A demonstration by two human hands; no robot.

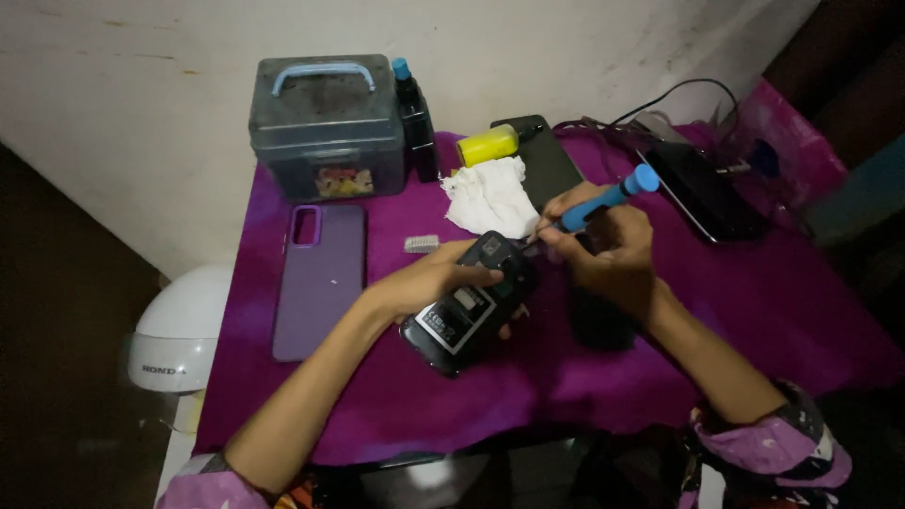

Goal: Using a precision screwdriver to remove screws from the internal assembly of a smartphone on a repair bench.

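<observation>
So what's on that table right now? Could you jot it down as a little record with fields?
left hand: holds the opened phone, back cover off
right hand: grips a blue screwdriver, tip at the phone's top
cloth: magenta, covers the table
phone case: purple, flat, left of the phone
toolbox: grey, blue handle, by the wall
bottle: dark, blue cap, beside the toolbox
rag: white, crumpled

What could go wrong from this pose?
1. The blue screwdriver in the right hand works at the open phone; a slip might gouge its exposed battery.
2. The left hand alone steadies the phone on soft purple cloth; it may shift.
</observation>
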